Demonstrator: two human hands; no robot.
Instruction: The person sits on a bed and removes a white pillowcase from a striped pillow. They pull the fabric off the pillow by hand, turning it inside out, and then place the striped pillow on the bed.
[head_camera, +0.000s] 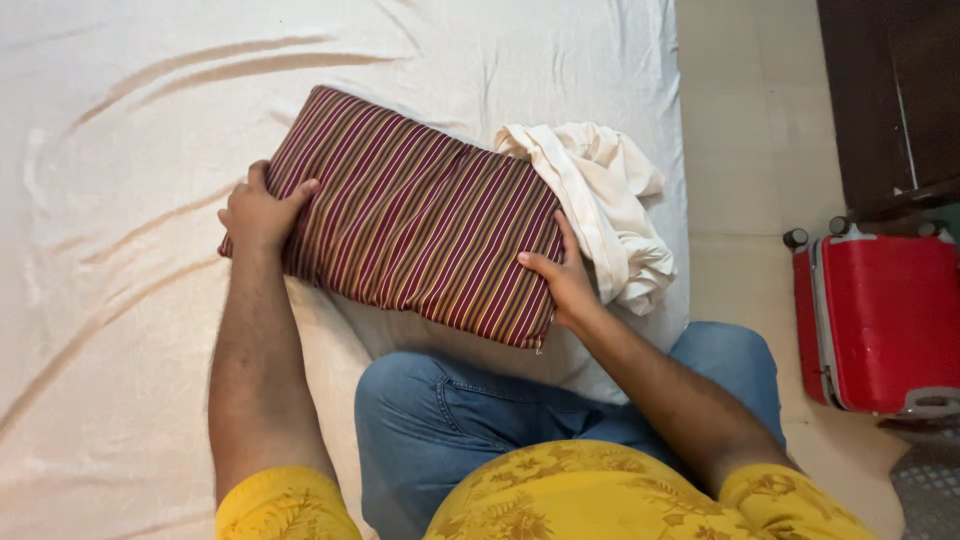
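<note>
A pillow (415, 215) in a maroon cover with yellow and white stripes lies on a white bed sheet (120, 300). My left hand (262, 208) grips the pillow's left end, thumb on top. At the right end, my right hand (565, 278) holds the pillow's edge with the thumb laid on the striped cloth. A crumpled cream cloth (610, 200) lies against the pillow's right end, just behind my right hand. My knee in blue jeans rests on the bed below the pillow.
The bed's right edge runs down near the cream cloth, with a pale tiled floor (740, 150) beyond it. A red hard-shell suitcase (885, 320) stands on the floor at the right, and dark wooden furniture (890, 90) is behind it.
</note>
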